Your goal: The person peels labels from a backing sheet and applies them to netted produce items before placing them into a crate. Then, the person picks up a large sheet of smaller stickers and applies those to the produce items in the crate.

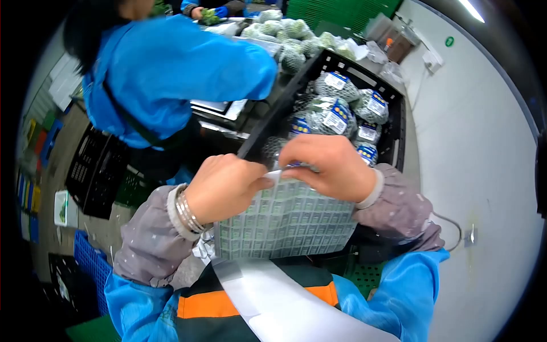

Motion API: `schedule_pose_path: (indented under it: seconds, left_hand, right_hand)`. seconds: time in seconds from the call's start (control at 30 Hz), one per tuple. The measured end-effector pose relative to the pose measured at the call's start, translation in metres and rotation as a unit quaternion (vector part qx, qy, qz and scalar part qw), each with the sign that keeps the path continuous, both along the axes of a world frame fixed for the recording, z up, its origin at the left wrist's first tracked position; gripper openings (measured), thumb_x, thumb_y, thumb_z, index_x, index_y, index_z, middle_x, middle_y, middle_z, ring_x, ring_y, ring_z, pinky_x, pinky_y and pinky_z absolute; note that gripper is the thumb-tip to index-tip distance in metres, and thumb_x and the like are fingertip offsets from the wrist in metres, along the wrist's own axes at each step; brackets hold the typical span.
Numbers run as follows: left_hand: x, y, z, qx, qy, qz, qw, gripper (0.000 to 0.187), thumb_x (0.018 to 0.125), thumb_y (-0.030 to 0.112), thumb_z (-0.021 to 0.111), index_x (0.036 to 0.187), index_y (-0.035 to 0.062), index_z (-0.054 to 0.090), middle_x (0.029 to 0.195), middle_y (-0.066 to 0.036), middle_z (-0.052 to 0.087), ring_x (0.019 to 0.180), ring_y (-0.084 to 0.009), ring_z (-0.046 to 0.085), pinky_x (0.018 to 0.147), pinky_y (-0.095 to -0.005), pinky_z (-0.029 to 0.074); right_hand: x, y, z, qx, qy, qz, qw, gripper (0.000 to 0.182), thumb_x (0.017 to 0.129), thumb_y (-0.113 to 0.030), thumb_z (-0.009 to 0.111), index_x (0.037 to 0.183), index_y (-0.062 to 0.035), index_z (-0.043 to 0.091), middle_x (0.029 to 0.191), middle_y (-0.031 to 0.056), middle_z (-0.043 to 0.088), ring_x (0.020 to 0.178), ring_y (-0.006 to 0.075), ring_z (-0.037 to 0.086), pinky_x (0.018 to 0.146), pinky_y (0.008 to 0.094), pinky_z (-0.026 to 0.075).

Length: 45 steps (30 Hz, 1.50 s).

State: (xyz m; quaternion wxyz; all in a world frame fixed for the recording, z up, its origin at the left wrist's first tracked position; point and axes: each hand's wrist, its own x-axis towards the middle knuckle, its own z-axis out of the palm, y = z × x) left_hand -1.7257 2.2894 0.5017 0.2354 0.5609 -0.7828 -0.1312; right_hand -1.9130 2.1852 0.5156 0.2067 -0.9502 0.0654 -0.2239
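Observation:
My left hand (228, 185), with bangles at the wrist, pinches the top edge of a sheet of small green-and-grey stickers (285, 228). My right hand (330, 165) is closed at the same edge, thumb and fingers together; whether a single sticker has come loose between them is hidden. A long white paper strip (268, 296) hangs from the sheet's lower side across my apron. Just beyond my hands stands a black crate (399, 125), holding several netted green vegetables (333, 117) with blue-and-white labels.
At the left, a person in a blue jacket (171, 74) works beside the crate. More netted vegetables (293, 54) lie piled farther back. A white wall (473, 142) runs along my right. Black crates (94, 171) and a blue basket (91, 262) stand at the lower left.

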Motion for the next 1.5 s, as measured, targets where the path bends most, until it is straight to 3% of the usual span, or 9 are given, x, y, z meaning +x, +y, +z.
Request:
schedule_pose_path:
  seconds: [0.17,0.3,0.43,0.6,1.07,1.17,1.23,1.3,1.5]
  left_hand:
    - [0.001,-0.015,0.000,0.056,0.009,0.010,0.998,0.012,0.078,0.015,0.062,0.072,0.0056,0.064,0.060,-0.016,0.056,0.057,-0.0332,0.058,0.052,-0.0398,0.045]
    - [0.008,-0.015,0.015,0.033,0.115,-0.021,0.993,0.015,0.078,0.006,0.060,0.092,0.0070,0.065,0.063,-0.016,0.058,0.054,-0.0306,0.059,0.050,-0.0335,0.047]
    - [0.009,-0.012,0.040,0.069,0.075,-0.066,0.993,0.022,0.074,0.002,0.061,0.095,0.0078,0.066,0.067,-0.013,0.061,0.057,-0.0275,0.060,0.052,-0.0334,0.048]
    - [-0.001,-0.029,0.047,0.029,-0.002,-0.089,0.996,0.016,0.068,0.002,0.062,0.082,0.0083,0.067,0.062,-0.007,0.058,0.052,-0.0242,0.055,0.048,-0.0327,0.043]
    - [-0.014,-0.081,0.038,0.087,0.029,-0.094,0.991,0.011,0.071,0.002,0.063,0.081,0.0059,0.066,0.067,-0.007,0.062,0.058,-0.0235,0.059,0.052,-0.0308,0.046]
    - [-0.013,-0.085,0.032,0.095,0.070,-0.101,0.988,0.009,0.070,0.009,0.069,0.077,0.0055,0.065,0.065,-0.008,0.060,0.056,-0.0257,0.057,0.049,-0.0324,0.043]
    - [-0.011,-0.086,0.028,0.095,0.098,-0.100,0.986,0.010,0.070,0.012,0.070,0.074,0.0049,0.065,0.063,-0.008,0.059,0.055,-0.0260,0.057,0.048,-0.0327,0.042]
    - [-0.013,-0.087,0.026,0.080,0.070,-0.050,0.993,0.010,0.071,0.012,0.070,0.073,0.0042,0.064,0.061,-0.010,0.057,0.052,-0.0268,0.056,0.047,-0.0324,0.042]
    - [-0.015,-0.094,0.009,0.065,0.064,0.034,0.995,0.015,0.076,0.016,0.067,0.072,0.0032,0.063,0.061,-0.014,0.057,0.050,-0.0292,0.054,0.044,-0.0338,0.038]
  right_hand:
    - [-0.007,0.003,-0.006,-0.171,-0.043,0.007,0.984,0.009,0.070,-0.001,0.063,0.078,-0.0034,0.060,0.082,0.0095,0.059,0.070,0.0247,0.059,0.060,0.0303,0.049]
    - [-0.056,-0.094,-0.001,0.297,-0.205,-0.226,0.905,0.006,0.079,-0.007,0.065,0.078,-0.0011,0.064,0.073,-0.0003,0.061,0.066,0.0065,0.055,0.059,0.0205,0.044]
    - [-0.158,-0.257,-0.039,0.539,-0.353,-0.391,0.657,0.014,0.080,-0.017,0.067,0.090,-0.0074,0.063,0.061,-0.0032,0.053,0.054,0.0054,0.049,0.051,0.0208,0.042]
    - [-0.181,-0.334,-0.083,0.443,-0.259,-0.508,0.692,0.010,0.074,-0.012,0.068,0.076,-0.0041,0.064,0.056,0.0030,0.055,0.042,0.0104,0.047,0.037,0.0236,0.036]
    - [-0.161,-0.368,-0.105,0.335,-0.063,-0.596,0.727,0.015,0.068,-0.010,0.074,0.075,-0.0003,0.064,0.057,0.0035,0.057,0.041,0.0106,0.050,0.039,0.0230,0.041]
    - [-0.194,-0.410,-0.139,0.077,-0.100,-0.629,0.767,0.018,0.074,-0.017,0.071,0.079,-0.0002,0.065,0.065,0.0069,0.063,0.053,0.0101,0.058,0.050,0.0230,0.049]
    - [-0.162,-0.350,-0.082,0.309,-0.247,-0.464,0.793,0.015,0.079,-0.015,0.065,0.086,-0.0015,0.065,0.072,0.0024,0.062,0.054,0.0098,0.057,0.045,0.0235,0.045]
    - [-0.130,-0.287,-0.033,0.341,-0.219,-0.367,0.837,0.020,0.082,-0.019,0.064,0.093,-0.0021,0.065,0.080,0.0023,0.063,0.064,0.0082,0.058,0.054,0.0237,0.047]
    - [-0.066,-0.107,0.016,0.159,0.061,-0.035,0.985,0.047,0.075,-0.024,0.070,0.112,0.0009,0.055,0.099,0.0104,0.062,0.088,0.0206,0.060,0.075,0.0304,0.049]
